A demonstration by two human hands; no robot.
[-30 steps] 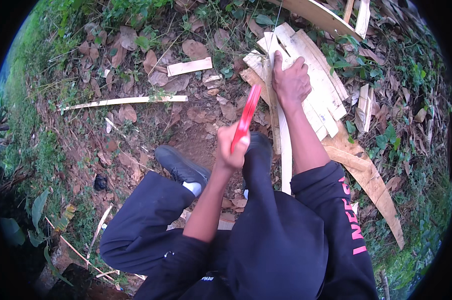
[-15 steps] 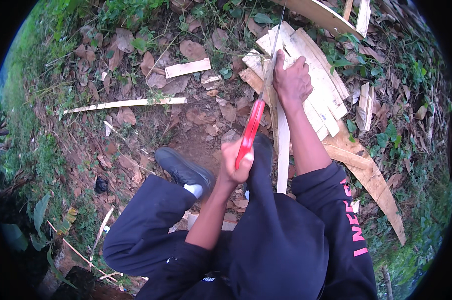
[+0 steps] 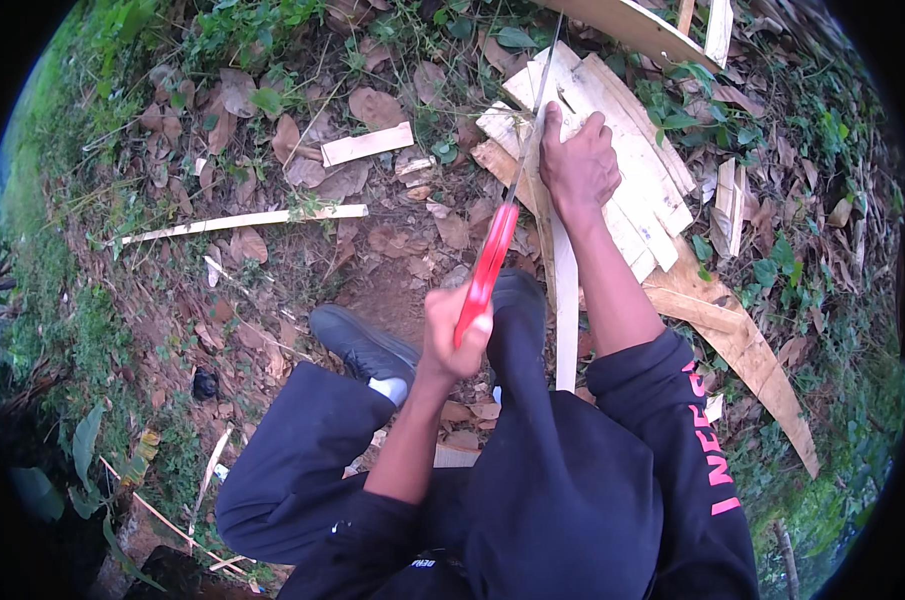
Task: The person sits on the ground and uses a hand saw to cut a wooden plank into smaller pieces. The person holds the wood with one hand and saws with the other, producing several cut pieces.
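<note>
In my left hand (image 3: pixel 454 335) is the red handle of a handsaw (image 3: pixel 487 268), with the fingers closed round it. Its thin blade runs up and away along the left side of my right hand (image 3: pixel 580 168). That hand presses down with bent fingers on a pale wooden strip (image 3: pixel 565 310), its thumb pointing forward beside the blade. From under the hand the strip reaches back toward my right knee. Beneath and beside it lies a pile of flat pale boards (image 3: pixel 632 170). Where the blade meets the wood is hard to make out.
A curved board (image 3: pixel 762 375) extends from the pile to the right. Another board (image 3: pixel 637 28) lies at the far edge. Loose offcuts (image 3: pixel 367 144) and a long thin strip (image 3: pixel 242 219) rest among dry leaves on the left. My dark shoes (image 3: pixel 362 345) stand close by.
My left hand has drawn the saw back slightly, toward me and to the left. My right hand stays on the wood. The whole view has shifted a little.
</note>
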